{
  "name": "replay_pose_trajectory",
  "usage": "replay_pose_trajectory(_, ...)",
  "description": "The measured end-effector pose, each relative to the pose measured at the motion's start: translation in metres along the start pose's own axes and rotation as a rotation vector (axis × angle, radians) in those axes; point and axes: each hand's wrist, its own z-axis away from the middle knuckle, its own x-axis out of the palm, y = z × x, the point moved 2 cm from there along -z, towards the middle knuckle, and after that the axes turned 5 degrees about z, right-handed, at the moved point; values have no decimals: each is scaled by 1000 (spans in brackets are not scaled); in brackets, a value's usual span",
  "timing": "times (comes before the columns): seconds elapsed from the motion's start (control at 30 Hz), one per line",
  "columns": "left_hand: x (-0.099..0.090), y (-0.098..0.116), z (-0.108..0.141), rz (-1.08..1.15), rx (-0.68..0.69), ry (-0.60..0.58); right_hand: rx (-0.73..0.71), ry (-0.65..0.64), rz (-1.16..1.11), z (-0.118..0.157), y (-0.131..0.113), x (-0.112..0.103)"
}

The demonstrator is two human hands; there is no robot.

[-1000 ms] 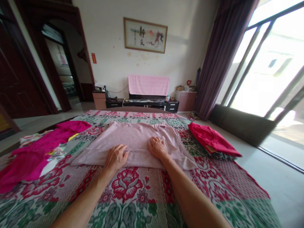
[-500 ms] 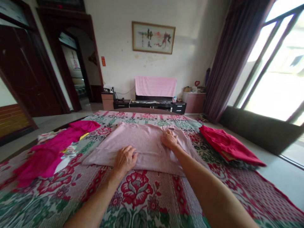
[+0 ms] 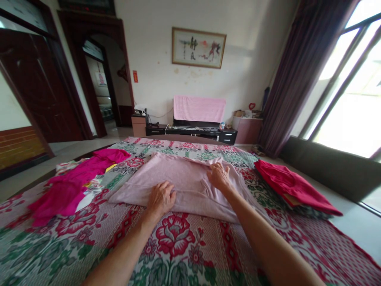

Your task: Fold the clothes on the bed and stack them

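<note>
A pale pink garment (image 3: 178,174) lies spread and partly folded over on the flowered cloth (image 3: 175,236) in front of me. My left hand (image 3: 162,196) rests on its near edge, left of the middle, with fingers lying flat and slightly curled. On the right part of the garment is my right hand (image 3: 219,176), its fingers spread over the fabric near the far edge. Small wrinkles run through the garment beside my right hand. Neither hand is closed round the fabric.
Crumpled magenta clothing (image 3: 67,188) lies at the left. A folded red garment (image 3: 293,184) tops a stack at the right. Beyond the far edge of the flowered cloth stands a low black cabinet (image 3: 156,131), with a pink cloth (image 3: 199,108) draped above it.
My right hand has slid slightly over the right part of the garment, where the wrinkles have shifted. The whole view has turned a little to the left.
</note>
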Motion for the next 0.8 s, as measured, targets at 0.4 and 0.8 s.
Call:
replay_pose_trajectory(0.4,-2,2,0,-3,-16,-24,-166,-113,-47,25,0,-8)
replay_pose_trajectory(0.8,1,0,-2,79,-60,-39,-341,-132,-98,-15,-68,23)
